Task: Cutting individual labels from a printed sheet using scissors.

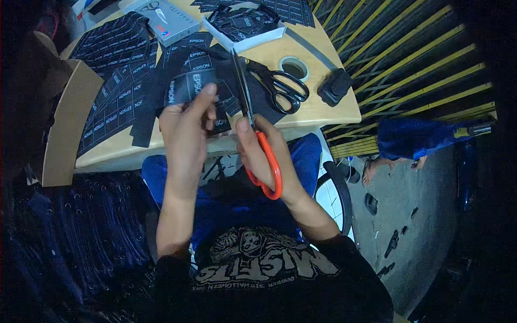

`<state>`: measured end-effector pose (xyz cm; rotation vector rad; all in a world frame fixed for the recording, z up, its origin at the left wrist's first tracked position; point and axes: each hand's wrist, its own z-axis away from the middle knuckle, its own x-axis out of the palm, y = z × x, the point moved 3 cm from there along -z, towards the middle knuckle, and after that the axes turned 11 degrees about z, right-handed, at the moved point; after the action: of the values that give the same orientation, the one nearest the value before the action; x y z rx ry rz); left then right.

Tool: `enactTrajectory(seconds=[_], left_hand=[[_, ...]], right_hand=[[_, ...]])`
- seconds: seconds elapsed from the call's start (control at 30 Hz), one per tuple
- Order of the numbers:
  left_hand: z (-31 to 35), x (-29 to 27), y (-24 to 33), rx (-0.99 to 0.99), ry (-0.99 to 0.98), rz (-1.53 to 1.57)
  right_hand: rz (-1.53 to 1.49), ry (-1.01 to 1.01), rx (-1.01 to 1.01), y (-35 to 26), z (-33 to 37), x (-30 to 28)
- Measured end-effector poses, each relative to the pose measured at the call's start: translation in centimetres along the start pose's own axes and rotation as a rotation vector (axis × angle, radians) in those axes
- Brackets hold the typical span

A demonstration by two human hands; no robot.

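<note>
My left hand pinches a small black printed label piece between thumb and fingers, above the table's near edge. Close beside it, my right hand grips scissors with red handles. Their blades point up and away, just right of the label piece and apart from it. Under and beyond my hands lie black printed sheets and strips, partly overlapping. Scissors with black handles rest on the table to the right of the red-handled pair.
A white tray of cut black pieces stands at the back, beside a grey box. Right of them are a tape roll and a black block-like object. A cardboard flap rises at left; a yellow-slatted gate stands at right.
</note>
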<state>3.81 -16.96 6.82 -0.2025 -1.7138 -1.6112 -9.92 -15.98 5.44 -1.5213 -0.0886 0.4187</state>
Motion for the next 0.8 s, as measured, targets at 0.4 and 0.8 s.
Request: enactTrajectory(seconds=[0.4,0.8], left_hand=[[-2.3,0.5,2.0,0.629,-0.295,-1.182],[-2.1,1.1,0.8,0.822,-0.379,-1.374]], right_hand=[[-0.279,-0.032,0.151,-0.1,2.4,-3.2],[-0.364,0.048,0.127,1.3,4.7,-5.9]])
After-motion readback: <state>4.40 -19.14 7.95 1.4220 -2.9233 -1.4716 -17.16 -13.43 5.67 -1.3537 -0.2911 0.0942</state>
